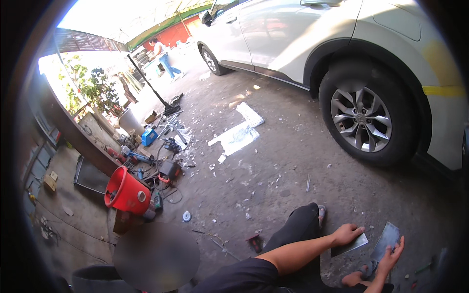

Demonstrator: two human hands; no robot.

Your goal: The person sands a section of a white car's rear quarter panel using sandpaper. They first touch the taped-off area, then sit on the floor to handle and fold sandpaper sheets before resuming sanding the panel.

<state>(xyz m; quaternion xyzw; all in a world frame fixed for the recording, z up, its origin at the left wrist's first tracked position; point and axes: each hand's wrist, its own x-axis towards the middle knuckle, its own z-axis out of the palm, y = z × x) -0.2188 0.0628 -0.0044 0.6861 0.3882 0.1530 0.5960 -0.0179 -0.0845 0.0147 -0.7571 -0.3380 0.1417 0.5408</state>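
My left hand (pixel 347 234) is closed on the edge of a thin flat plate (pixel 352 244), dark at one end and shiny at the other. Just to its right, my right hand (pixel 391 255) holds a grey-blue rectangular plate (pixel 388 238) by its lower edge, fingers partly stretched along its side. The two plates are apart, low above the ground near my sandalled feet. Whether they are metal or plastic I cannot tell. Ahead to the right stands a white car (pixel 283 36), with a yellowish patch (pixel 441 61) and yellow tape (pixel 443 91) on its rear side.
A red bucket (pixel 128 190) stands at the left, near power tools (pixel 170 171), cables and a blue box (pixel 149 136). White paper sheets (pixel 239 138) lie on the ground ahead. The rear wheel (pixel 364 117) is close by. A person (pixel 166 58) bends in the distance.
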